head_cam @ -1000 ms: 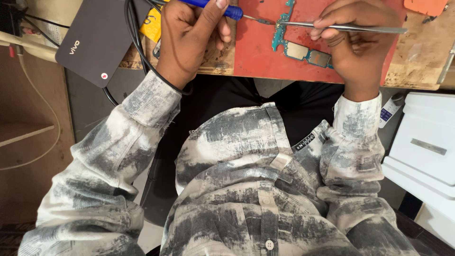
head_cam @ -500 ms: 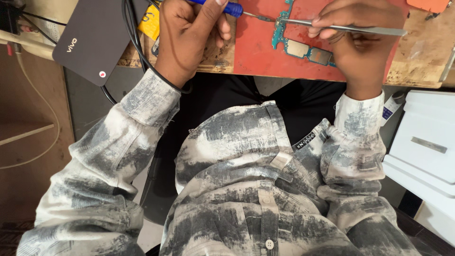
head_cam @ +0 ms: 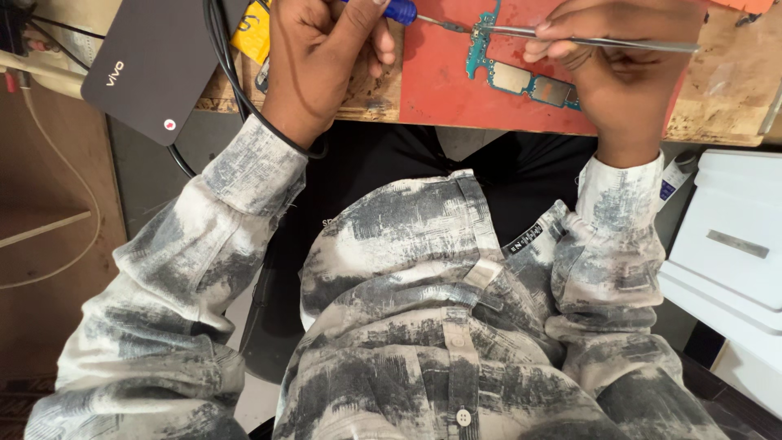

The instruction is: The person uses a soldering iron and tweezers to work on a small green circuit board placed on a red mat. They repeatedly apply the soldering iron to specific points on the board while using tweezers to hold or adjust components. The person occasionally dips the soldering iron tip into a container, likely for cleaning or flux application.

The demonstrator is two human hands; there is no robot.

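Hands work at the desk edge: the left hand pinches a blue-handled screwdriver, the right hand pinches metal tweezers, both tips on the circuit board. It lies on a red mat; a dark flat box overhangs the left edge

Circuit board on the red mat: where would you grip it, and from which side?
Grip the circuit board by its long outer edges at the wide right section, coming from above. It lies flat on the red mat, so only the thin edges offer purchase. Its left end is narrow, and the screwdriver in the left hand and the tweezers in the right hand meet there.
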